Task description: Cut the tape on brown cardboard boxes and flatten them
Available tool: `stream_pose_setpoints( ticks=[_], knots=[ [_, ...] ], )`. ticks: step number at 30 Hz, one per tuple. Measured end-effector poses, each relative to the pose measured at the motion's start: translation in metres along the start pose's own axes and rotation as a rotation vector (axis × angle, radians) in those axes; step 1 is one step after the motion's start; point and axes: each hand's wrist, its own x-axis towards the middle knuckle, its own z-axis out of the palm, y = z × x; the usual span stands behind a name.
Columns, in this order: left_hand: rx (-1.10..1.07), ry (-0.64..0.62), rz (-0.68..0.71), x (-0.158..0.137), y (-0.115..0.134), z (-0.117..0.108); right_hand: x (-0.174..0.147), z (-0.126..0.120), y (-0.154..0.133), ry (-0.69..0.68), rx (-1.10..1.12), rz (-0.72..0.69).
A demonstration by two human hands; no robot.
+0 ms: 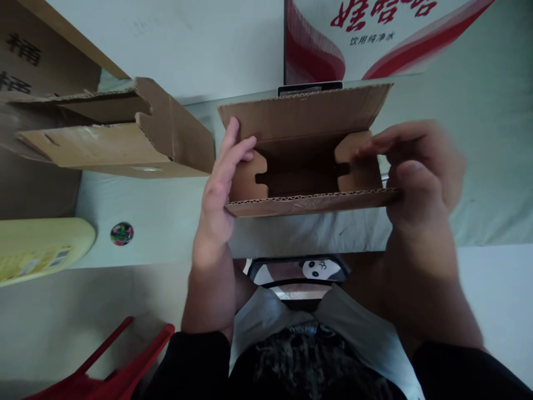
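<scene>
A brown cardboard box (306, 118) is in front of me with its top open and its inside dark. Its long far and near flaps stand outward, while two short notched end flaps fold in over the opening. My left hand (219, 191) is braced around the left end, fingers stretched over the left end flap (250, 175). At the other end, my right hand (425, 172), a little blurred, has its fingertips on the right end flap (358, 161) and its thumb near the corner of the near flap. Whether the box rests on the cloth is hidden.
Another open cardboard box (191, 130) lies to the left, by a large printed carton (25, 50). A yellow bottle (45, 247) and a round sticker (122, 233) are on the pale green cloth (158, 222). A red-and-white carton (375, 44) stands behind; something red (104, 372) is lower left.
</scene>
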Motion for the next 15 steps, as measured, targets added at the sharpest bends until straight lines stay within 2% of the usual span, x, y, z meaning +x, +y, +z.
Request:
stream_pose_setpoints(
  ticks=[1, 4, 6, 11, 13, 15],
  knots=[
    [0.000, -0.001, 0.019, -0.001, 0.000, 0.000, 0.002, 0.000, -0.001, -0.030, 0.011, -0.038],
    [-0.001, -0.001, 0.059, -0.001, 0.001, 0.002, 0.004, -0.004, -0.004, -0.241, -0.028, -0.065],
    [0.000, 0.020, 0.068, -0.001, 0.002, 0.003, 0.004, -0.006, -0.003, -0.288, -0.075, -0.060],
    [0.086, 0.174, 0.042, -0.001, 0.000, 0.009, 0.002, -0.004, 0.014, 0.027, -0.144, -0.121],
    [0.118, 0.234, 0.006, -0.002, -0.002, 0.010, 0.002, -0.004, 0.021, 0.012, -0.167, -0.101],
    [0.123, 0.269, -0.018, -0.002, -0.005, 0.010, 0.003, -0.005, 0.025, -0.097, -0.168, -0.055]
  ],
)
